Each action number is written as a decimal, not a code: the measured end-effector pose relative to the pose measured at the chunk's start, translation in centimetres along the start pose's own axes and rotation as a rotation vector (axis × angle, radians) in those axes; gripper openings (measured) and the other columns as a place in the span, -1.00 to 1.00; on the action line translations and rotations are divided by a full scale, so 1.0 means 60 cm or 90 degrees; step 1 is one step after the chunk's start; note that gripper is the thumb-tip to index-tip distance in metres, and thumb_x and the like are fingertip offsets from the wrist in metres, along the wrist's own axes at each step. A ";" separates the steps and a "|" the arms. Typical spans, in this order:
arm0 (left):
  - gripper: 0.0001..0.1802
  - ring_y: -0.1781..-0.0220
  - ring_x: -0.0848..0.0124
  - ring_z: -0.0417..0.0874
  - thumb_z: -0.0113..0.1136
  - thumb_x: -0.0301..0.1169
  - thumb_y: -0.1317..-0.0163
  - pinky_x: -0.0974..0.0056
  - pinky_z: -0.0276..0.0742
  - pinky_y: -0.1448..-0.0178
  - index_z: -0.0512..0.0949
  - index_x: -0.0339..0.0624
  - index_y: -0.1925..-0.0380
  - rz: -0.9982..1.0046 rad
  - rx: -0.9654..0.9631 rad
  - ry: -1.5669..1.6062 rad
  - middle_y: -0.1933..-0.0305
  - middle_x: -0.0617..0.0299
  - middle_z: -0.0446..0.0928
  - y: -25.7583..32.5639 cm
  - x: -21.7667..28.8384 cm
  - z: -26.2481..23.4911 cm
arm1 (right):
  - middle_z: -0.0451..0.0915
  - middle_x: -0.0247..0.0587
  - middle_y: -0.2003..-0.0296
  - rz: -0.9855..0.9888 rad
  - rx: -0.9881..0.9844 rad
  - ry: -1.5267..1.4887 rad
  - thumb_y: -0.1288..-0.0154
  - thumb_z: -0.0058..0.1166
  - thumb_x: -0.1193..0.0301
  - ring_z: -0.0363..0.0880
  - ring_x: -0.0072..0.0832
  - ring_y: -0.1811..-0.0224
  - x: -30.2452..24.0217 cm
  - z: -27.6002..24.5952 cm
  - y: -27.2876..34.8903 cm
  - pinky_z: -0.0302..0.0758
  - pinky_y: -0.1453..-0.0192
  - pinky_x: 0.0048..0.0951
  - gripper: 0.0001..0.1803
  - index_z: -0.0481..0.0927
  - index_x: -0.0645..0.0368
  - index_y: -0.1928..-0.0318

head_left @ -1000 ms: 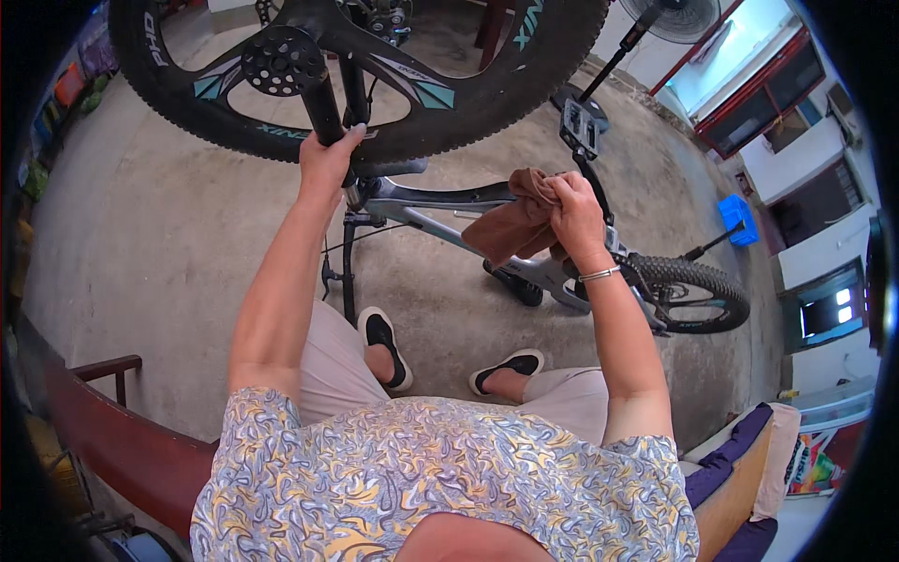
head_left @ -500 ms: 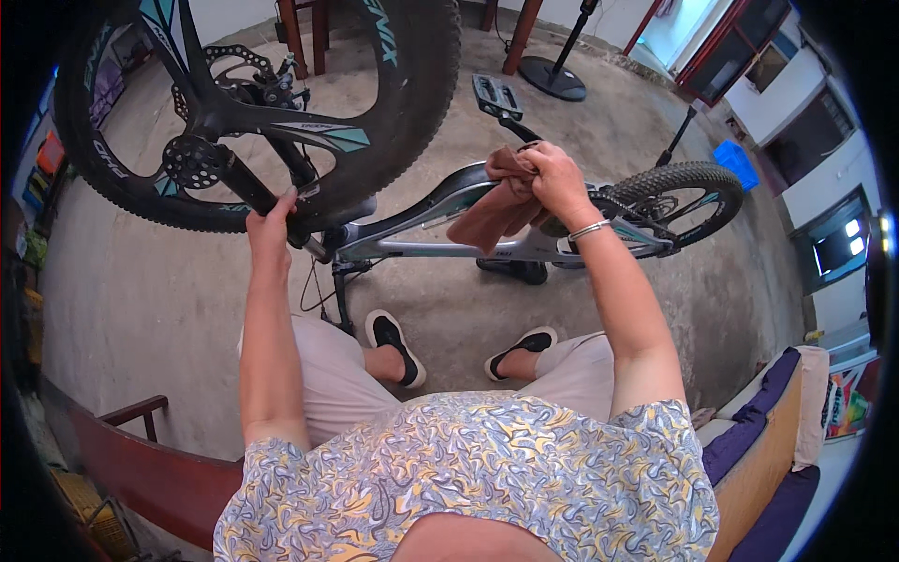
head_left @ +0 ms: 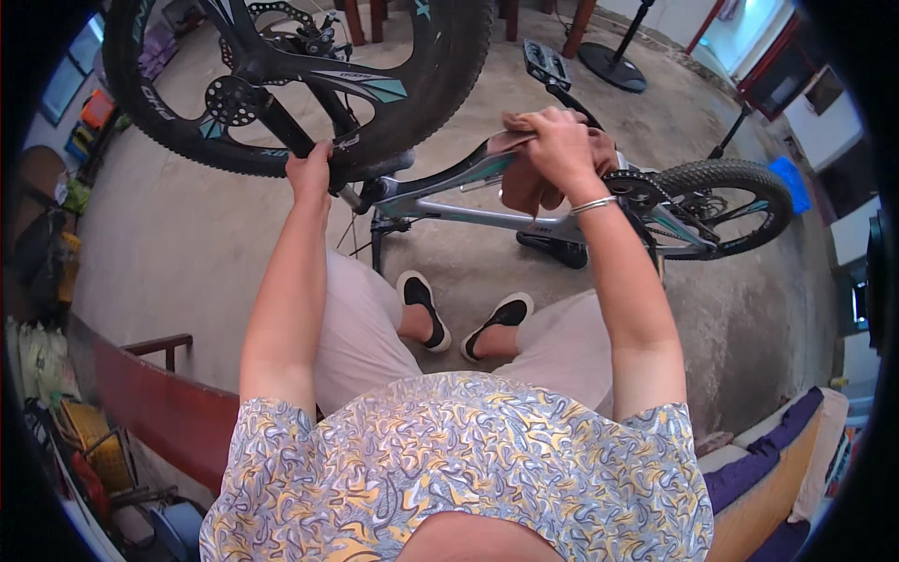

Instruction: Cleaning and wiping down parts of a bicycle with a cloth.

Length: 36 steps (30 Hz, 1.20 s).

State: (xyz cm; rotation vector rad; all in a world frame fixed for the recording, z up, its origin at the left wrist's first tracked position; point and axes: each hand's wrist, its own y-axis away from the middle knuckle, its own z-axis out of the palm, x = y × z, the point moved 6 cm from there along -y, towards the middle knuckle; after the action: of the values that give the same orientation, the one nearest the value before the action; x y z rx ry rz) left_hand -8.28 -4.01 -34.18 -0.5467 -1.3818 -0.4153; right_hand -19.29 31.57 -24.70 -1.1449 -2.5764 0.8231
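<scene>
A person in a shirt [head_left: 459, 450] swirled with grey, yellow and white sits over a concrete floor [head_left: 712, 318], pale trousers [head_left: 361, 323] ending at dark shoes [head_left: 426, 309] with cream soles. A dark red bench [head_left: 154, 393] stands at lower left, and purple fabric [head_left: 763, 450] lies along a wooden board at lower right. Beyond the knees, a silver and black bicycle [head_left: 468, 212] rests wheels up across the floor.

The hands are well apart. The left hand [head_left: 309, 171] is clamped around a black fork leg [head_left: 287, 131] beside the front wheel; the right hand [head_left: 562, 150], below a silver bracelet [head_left: 593, 203], grips a bunched brown cloth [head_left: 532, 192] against the frame, just short of the crank.

White and teal lettering runs around the black front wheel [head_left: 440, 94], and smaller print marks a spoke beside a teal wedge design. Markings on the frame's silver tube are too small to read. Past the frame rises a flat metal pedal [head_left: 546, 63]; the knobbly rear wheel [head_left: 721, 170] stands at right, near a blue plastic container [head_left: 793, 183]. Farther back, a black pole stands on a round base [head_left: 611, 67].
</scene>
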 end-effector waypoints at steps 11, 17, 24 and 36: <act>-0.53 0.16 0.45 0.58 0.17 -0.11 -0.19 0.37 0.44 0.19 0.42 -0.10 -0.02 -0.319 -0.254 -0.220 0.14 0.23 0.56 0.110 -0.054 -0.062 | 0.53 -0.36 0.29 -0.198 -0.045 0.133 -0.12 0.01 0.31 0.37 -0.42 0.06 -0.129 0.098 0.026 0.13 -0.09 -0.23 -0.85 0.64 -0.09 0.32; -0.59 0.11 0.46 0.56 0.12 -0.13 -0.24 0.33 0.43 0.05 0.42 -0.06 -0.02 -0.260 -0.409 -0.279 0.12 0.25 0.55 0.169 0.019 -0.011 | 0.55 -0.43 0.28 -0.200 -0.029 0.107 -0.11 0.02 0.29 0.36 -0.46 -0.01 -0.138 0.123 0.044 -0.03 -0.31 -0.11 -0.83 0.68 -0.09 0.37; -0.61 0.10 0.49 0.55 0.10 -0.13 -0.26 0.35 0.42 0.00 0.43 -0.06 -0.01 -0.212 -0.451 -0.296 0.12 0.27 0.54 0.171 0.036 -0.030 | 0.52 -0.46 0.25 -0.169 -0.132 0.112 -0.07 0.10 0.21 0.33 -0.47 -0.03 -0.138 0.117 0.041 -0.07 -0.32 -0.07 -0.83 0.66 -0.19 0.30; -0.70 0.17 0.56 0.51 0.12 -0.34 -0.25 0.42 0.41 0.03 0.46 -0.25 0.06 -0.067 -0.644 -0.100 0.21 0.31 0.54 0.192 0.113 0.046 | 0.58 -0.45 0.33 -0.208 -0.125 0.127 -0.18 -0.07 0.34 0.41 -0.50 0.07 -0.166 0.174 0.030 0.09 -0.16 -0.26 -0.79 0.64 -0.22 0.28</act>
State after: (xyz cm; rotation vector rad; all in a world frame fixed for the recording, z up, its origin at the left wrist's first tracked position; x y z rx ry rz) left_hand -2.84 7.19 -28.59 -1.3475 -1.2845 -1.1954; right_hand -15.56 20.97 -33.95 -0.7704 -2.6158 0.3718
